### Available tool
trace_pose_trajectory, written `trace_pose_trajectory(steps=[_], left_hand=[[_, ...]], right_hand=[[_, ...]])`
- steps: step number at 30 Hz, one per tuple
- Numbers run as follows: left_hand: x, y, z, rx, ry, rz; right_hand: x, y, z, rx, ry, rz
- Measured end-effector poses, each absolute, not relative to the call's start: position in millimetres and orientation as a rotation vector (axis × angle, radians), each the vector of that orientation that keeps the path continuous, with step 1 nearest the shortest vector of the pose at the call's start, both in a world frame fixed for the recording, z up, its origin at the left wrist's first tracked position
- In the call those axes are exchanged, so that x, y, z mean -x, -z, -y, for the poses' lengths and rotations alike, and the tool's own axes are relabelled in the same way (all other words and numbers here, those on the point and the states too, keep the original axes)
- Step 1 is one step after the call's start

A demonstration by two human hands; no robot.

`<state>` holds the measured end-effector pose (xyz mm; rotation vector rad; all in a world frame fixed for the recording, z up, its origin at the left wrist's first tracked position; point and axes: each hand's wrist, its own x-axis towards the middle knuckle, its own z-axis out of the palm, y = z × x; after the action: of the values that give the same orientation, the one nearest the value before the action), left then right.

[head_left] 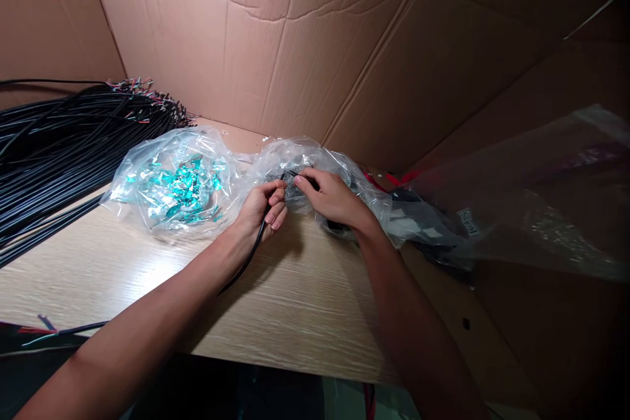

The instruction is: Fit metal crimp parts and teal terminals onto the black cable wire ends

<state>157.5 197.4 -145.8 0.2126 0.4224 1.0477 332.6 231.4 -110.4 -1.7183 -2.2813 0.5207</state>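
My left hand [262, 209] is closed around a black cable [254, 246], whose length runs down past my wrist and under the forearm. The cable's upper end comes out between thumb and forefinger. Close by on the right, my right hand [335, 198] pinches a slim black piece [294, 174]; its kind is too small to tell. The fingertips of both hands almost meet. Just behind them lies a clear plastic bag [300, 152] of small grey metal parts, partly covered by the hands.
A clear bag of shiny teal pieces [184, 187] sits left of my hands. Many black cables [73, 134] with stripped ends are piled further left. Cardboard walls [256, 46] enclose the wooden table [295, 315]. More plastic bags [566, 210] lie at the right.
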Motion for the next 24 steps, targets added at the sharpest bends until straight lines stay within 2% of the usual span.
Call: trace_pose_trajectory(steps=[15,20,24], left_hand=[[-159.0,152.0,-200.0,-0.391,-0.972,-0.516],[-163.6,159.2,-195.1,-0.804,-1.003,-0.835],[-164.8,175.0,-193.1,-1.480,-1.200,-1.260]], right_hand=[[-337.5,116.6,-236.9,1.643,-0.563,2.232],[-338.6,114.1,-236.5,1.686,-0.560,2.192],[-337.9,111.7,-235.1,1.698,-0.513,2.180]])
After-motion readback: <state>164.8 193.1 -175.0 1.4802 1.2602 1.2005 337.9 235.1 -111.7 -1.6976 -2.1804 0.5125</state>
